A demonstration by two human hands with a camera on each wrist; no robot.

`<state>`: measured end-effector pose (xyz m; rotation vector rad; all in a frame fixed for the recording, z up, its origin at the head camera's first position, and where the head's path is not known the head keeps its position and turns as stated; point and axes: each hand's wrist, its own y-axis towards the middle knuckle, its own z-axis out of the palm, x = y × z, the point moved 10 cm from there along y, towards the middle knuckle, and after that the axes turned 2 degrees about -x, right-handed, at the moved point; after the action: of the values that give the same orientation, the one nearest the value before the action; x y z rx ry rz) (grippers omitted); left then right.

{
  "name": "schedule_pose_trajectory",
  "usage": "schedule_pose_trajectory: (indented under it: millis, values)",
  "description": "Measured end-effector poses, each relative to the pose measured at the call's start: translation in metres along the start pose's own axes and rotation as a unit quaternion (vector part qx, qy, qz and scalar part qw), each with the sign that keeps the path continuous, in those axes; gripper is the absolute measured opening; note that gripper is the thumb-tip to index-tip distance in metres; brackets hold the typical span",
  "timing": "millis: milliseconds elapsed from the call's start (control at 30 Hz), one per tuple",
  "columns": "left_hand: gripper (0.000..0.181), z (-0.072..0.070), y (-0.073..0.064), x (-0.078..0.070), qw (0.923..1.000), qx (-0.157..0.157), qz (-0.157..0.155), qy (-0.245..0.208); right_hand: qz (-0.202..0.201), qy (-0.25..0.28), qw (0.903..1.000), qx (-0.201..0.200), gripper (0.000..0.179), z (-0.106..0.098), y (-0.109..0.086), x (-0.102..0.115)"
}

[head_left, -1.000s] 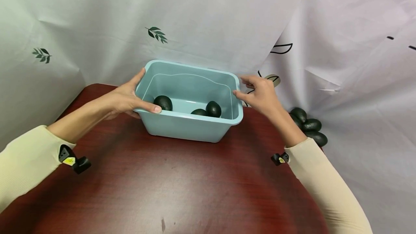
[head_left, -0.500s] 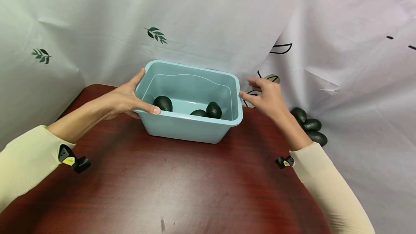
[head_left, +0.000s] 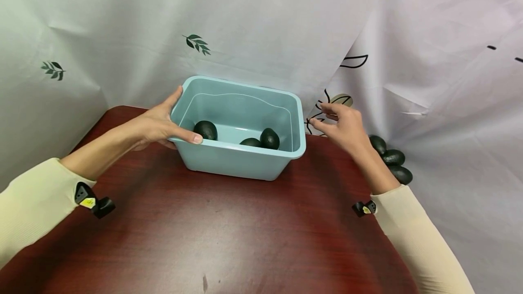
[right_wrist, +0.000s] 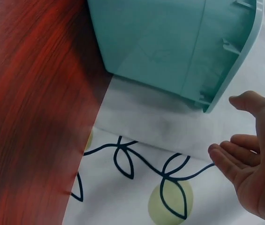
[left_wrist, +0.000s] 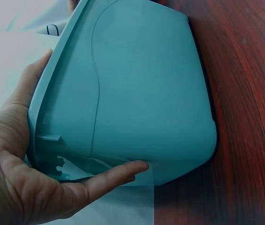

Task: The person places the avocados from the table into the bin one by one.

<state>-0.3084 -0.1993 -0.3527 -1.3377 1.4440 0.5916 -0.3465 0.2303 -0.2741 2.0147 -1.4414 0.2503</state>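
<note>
One red-brown table [head_left: 212, 230] carried the blue bin [head_left: 229, 161], upright, near the far edge. Left grip [head_left: 158, 124] clasped the bin's end; right grip [head_left: 344, 126], fingers relaxed, hung just beside the opposite end, touching nothing. Release looked half done (my judgement): right side free, left hold remaining. Head view showed three dark avocados [head_left: 270, 139] inside; neither wrist view did.
</note>
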Motion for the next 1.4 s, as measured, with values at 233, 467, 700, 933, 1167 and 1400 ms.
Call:
schedule_pose_trajectory:
  millis: [233,467,700,933,1167,1400]
  values:
    - [0.153,0.0,-0.001,-0.001,1.0,-0.001,-0.001,0.0,0.001,-0.011,0.9999,-0.007,0.058,-0.006,-0.005,-0.012]
    - [0.153,0.0,0.0,0.0,1.0,-0.001,-0.001,-0.001,0.012,-0.016,0.9998,-0.004,0.054,-0.006,-0.011,-0.026]
    - [0.153,0.001,-0.001,0.0,1.0,0.001,-0.005,0.0,0.017,-0.027,0.9995,-0.006,0.055,-0.007,-0.017,-0.036]
    - [0.153,0.002,-0.001,-0.001,1.0,0.002,-0.003,-0.004,0.032,-0.036,0.9988,0.0,0.059,-0.008,-0.023,-0.046]
    - [0.153,0.001,-0.001,-0.002,1.0,0.003,-0.001,-0.004,0.046,-0.05,0.9977,-0.001,0.062,-0.01,-0.03,-0.06]
    - [0.153,0.001,-0.002,-0.001,1.0,0.002,-0.001,-0.003,0.062,-0.053,0.9967,0.005,0.062,-0.009,-0.036,-0.071]
